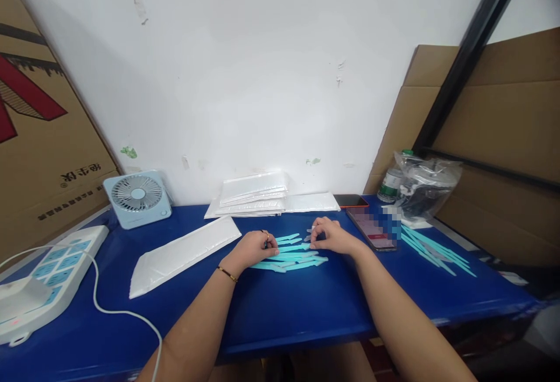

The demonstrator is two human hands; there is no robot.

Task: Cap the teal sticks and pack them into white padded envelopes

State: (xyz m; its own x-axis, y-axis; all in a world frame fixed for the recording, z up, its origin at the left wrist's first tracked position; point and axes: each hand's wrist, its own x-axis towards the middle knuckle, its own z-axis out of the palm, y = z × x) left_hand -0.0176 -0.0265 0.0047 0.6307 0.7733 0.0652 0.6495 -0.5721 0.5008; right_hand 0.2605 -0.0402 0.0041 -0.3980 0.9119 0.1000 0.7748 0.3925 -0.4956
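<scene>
Several slim teal plastic sticks [289, 265] with angled, narrow ends lie side by side on the blue table, between my two hands. My left hand [254, 251] is over their left ends, thumb and fingers closed in a pinch on one teal stick. My right hand [330, 235] is at their right ends, its thumb and forefinger pinched at the tip of a stick. A small clear piece [308, 236] shows beside the right fingertips. The fingers partly hide the stick ends.
A white padded mailer [184, 256] lies left of my hands, and stacked mailers [254, 192] rest against the wall. A fan [139, 195], a power strip [56, 283] and its cable stand left. On the right are a phone [371, 230], more teal sticks [437, 251] and a bottle [389, 185].
</scene>
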